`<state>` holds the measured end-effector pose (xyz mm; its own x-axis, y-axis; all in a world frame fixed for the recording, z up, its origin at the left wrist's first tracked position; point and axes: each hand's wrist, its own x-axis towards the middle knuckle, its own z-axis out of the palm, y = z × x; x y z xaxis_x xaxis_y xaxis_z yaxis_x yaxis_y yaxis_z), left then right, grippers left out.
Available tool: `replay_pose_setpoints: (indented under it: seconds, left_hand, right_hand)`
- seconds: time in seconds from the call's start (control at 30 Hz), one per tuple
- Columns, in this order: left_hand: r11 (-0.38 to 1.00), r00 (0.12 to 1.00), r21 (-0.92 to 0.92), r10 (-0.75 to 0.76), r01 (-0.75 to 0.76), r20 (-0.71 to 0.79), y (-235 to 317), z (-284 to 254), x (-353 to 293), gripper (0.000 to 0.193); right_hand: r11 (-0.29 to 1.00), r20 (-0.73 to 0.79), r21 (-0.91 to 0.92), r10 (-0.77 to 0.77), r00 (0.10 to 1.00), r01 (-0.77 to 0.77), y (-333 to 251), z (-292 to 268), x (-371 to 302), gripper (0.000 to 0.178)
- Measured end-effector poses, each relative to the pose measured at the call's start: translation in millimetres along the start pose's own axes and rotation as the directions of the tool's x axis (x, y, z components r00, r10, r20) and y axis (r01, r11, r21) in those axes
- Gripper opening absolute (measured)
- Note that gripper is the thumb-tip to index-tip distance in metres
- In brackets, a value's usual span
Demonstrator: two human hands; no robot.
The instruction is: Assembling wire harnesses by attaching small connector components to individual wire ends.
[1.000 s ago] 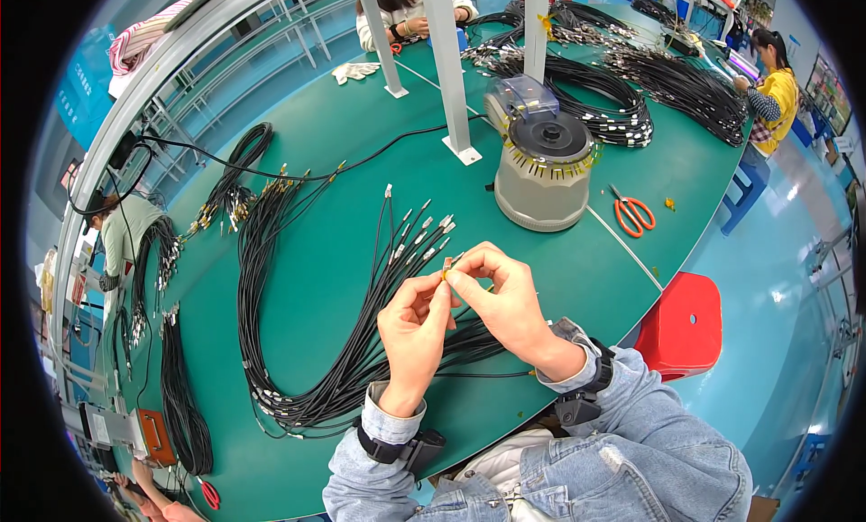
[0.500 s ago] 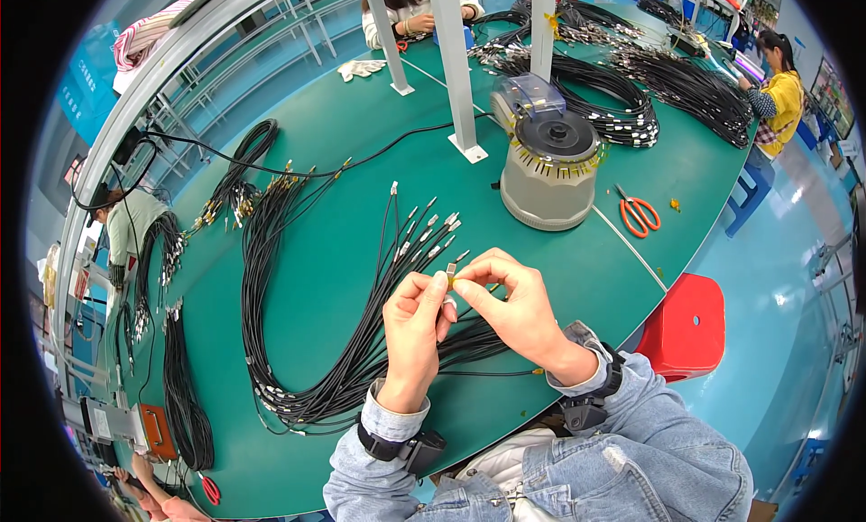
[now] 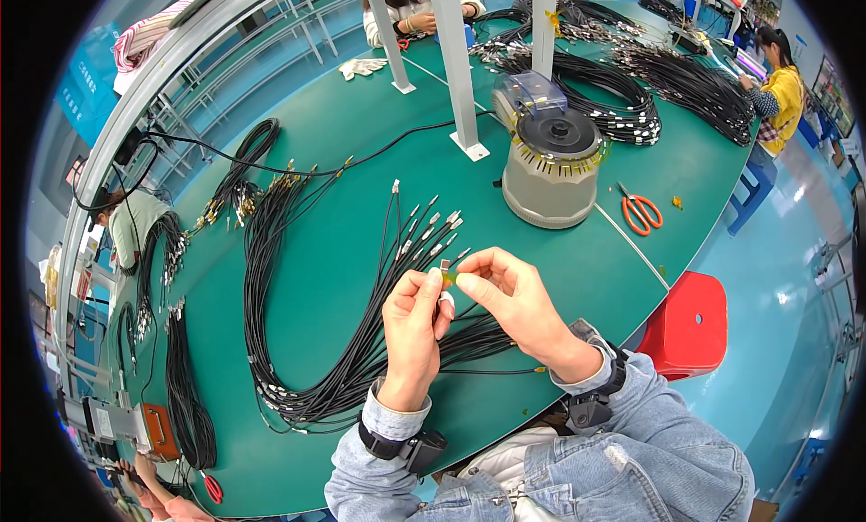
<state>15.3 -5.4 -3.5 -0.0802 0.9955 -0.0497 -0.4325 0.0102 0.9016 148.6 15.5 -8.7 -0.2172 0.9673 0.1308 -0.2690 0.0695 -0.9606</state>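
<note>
My left hand pinches a cable end between thumb and fingers, with its small metal connector pointing up. Just to the right, my right hand has thumb and forefinger together at a little piece of amber tape, which spans the short gap to the connector. Below and behind both hands lies a large bundle of black cables, curving across the green table, its silver and white ends fanned out past my left hand. My curled fingers hide the rest of the held cable.
A round tape dispenser with amber strips stands beyond my right hand. Orange-handled scissors lie beside it, near a red stool. Metal posts rise from the green table. More cable bundles lie around; other people work at the edges.
My right fingertips have drawn slightly away from the connector, so more amber tape shows between the hands. The connector has tipped a little to the left.
</note>
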Motion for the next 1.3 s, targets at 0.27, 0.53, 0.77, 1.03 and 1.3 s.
replay_pose_setpoints:
  seconds: [0.27, 0.53, 0.77, 1.03, 1.3]
  left_hand:
    - [0.999, 0.999, -0.007, -0.044, 0.044, 0.015, 1.7, -1.3, -1.2, 0.02]
    - [0.992, 0.989, -0.062, -0.107, 0.114, 0.101, 3.6, -5.3, -0.9, 0.023]
    - [0.992, 0.988, 0.036, -0.12, 0.117, 0.096, 11.8, 1.3, -2.3, 0.022]
    - [0.935, 0.903, -0.034, -0.332, 0.354, 0.273, 14.7, -16.6, 4.4, 0.023]
    - [0.987, 0.979, 0.027, -0.158, 0.155, 0.129, 23.1, 8.3, -4.3, 0.01]
  right_hand:
    - [1.0, 0.03, 0.015, -0.001, 1.0, 0.0, 6.9, 0.2, 0.4, 0.015]
    - [0.994, 0.056, 0.085, 0.07, 0.996, -0.075, 5.5, -1.1, 0.2, 0.014]
    - [0.978, 0.106, 0.16, 0.118, 0.987, -0.134, 4.5, -8.5, 1.4, 0.014]
    - [0.955, 0.303, 0.217, 0.129, 0.944, -0.2, 0.3, -13.1, -0.1, 0.018]
    - [0.952, 0.258, 0.254, 0.105, 0.96, -0.172, 1.9, -17.4, 4.6, 0.017]
